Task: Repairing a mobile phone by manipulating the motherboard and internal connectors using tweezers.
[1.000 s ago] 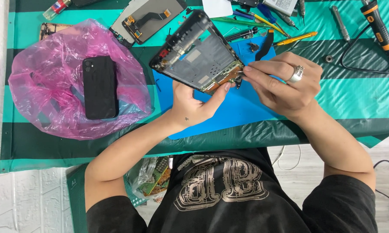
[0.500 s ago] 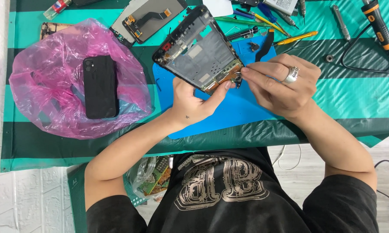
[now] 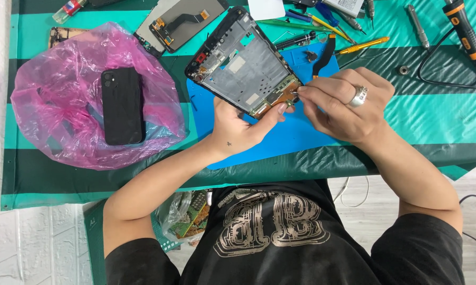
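Note:
My left hand (image 3: 243, 129) grips an opened phone frame (image 3: 243, 60) from below, holding it tilted above a blue work mat (image 3: 301, 134). The frame shows bare metal and a small circuit board at its lower corner. My right hand (image 3: 343, 103), with a ring on one finger, pinches at that corner with its fingertips; whatever small part it touches there is too small to tell.
A black phone (image 3: 122, 105) lies on a pink plastic bag (image 3: 53, 121) at the left. A detached screen (image 3: 180, 21) rests at the top. Screwdrivers and tweezers (image 3: 354, 47) crowd the top right beside an orange-and-black tool (image 3: 465, 29) with a cable. The striped green cloth (image 3: 439, 116) covers the table.
The phone frame has tilted and risen slightly toward the top of the view. My right fingertips have stayed pinched at its lower corner, and my left hand keeps its hold.

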